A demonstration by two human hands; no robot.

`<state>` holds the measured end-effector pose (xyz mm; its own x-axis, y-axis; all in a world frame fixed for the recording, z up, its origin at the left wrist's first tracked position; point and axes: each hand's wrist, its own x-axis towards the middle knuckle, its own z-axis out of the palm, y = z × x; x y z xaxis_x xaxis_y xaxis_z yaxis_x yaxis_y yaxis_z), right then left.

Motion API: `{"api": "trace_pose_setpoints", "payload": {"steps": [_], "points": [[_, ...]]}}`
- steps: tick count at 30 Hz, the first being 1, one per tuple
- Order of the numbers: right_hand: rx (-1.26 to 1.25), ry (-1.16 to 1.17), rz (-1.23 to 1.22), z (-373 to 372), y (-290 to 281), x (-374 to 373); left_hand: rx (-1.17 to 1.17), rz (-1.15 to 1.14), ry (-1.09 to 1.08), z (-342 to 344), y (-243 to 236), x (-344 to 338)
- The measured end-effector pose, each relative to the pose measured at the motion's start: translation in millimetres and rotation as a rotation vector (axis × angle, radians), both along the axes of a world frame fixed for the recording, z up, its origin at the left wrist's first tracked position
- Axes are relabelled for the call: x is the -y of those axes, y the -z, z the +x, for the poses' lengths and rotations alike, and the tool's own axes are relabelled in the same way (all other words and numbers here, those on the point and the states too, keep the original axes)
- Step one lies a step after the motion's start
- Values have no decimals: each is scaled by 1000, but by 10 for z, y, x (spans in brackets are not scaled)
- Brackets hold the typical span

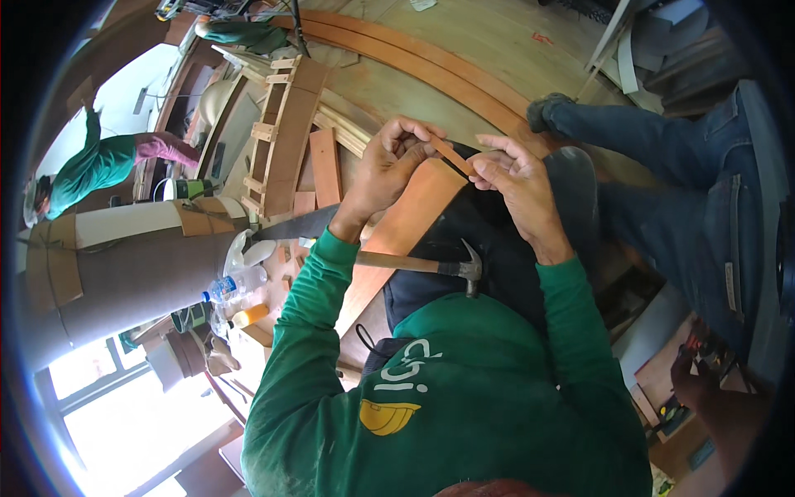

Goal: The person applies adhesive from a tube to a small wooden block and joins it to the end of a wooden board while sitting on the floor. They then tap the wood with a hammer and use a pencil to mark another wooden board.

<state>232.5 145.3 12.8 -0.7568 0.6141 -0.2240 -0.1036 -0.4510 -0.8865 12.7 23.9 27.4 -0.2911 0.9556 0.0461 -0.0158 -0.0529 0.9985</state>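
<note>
A short, thin wooden strip point(450, 155) with a dark lower edge spans the gap between my two hands. My left hand point(389, 170) is closed in a pinch at its left end. The fingertips of my right hand point(517, 180) pinch the other end. Below the strip, a long orange-brown wooden board point(407, 222) slants from under my hands down toward the lower left. A claw hammer point(401, 262) with a wooden handle lies across my lap, its metal head to the right.
Beside me on the right stands a person in dark jeans point(671, 157). Another person in green point(95, 170) works at the far left. A wrapped column point(124, 257) and a wooden frame point(286, 137) are on the left, with a plastic bottle point(222, 289) nearby. Curved planks point(431, 62) lie ahead.
</note>
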Motion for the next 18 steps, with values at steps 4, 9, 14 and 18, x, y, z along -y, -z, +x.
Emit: {"api": "trace_pose_setpoints", "payload": {"steps": [4,9,14,18], "points": [[-38,49,-90,122,167,-63,-232,-9,10,85,76,-121],[-39,35,-82,144,256,-98,-520,-14,13,78,134,-144],[12,14,-47,101,365,-113,-792,-25,88,21,-26,-152],[80,-27,-56,19,366,-107,-770,-131,153,-71,-39,-151]]}}
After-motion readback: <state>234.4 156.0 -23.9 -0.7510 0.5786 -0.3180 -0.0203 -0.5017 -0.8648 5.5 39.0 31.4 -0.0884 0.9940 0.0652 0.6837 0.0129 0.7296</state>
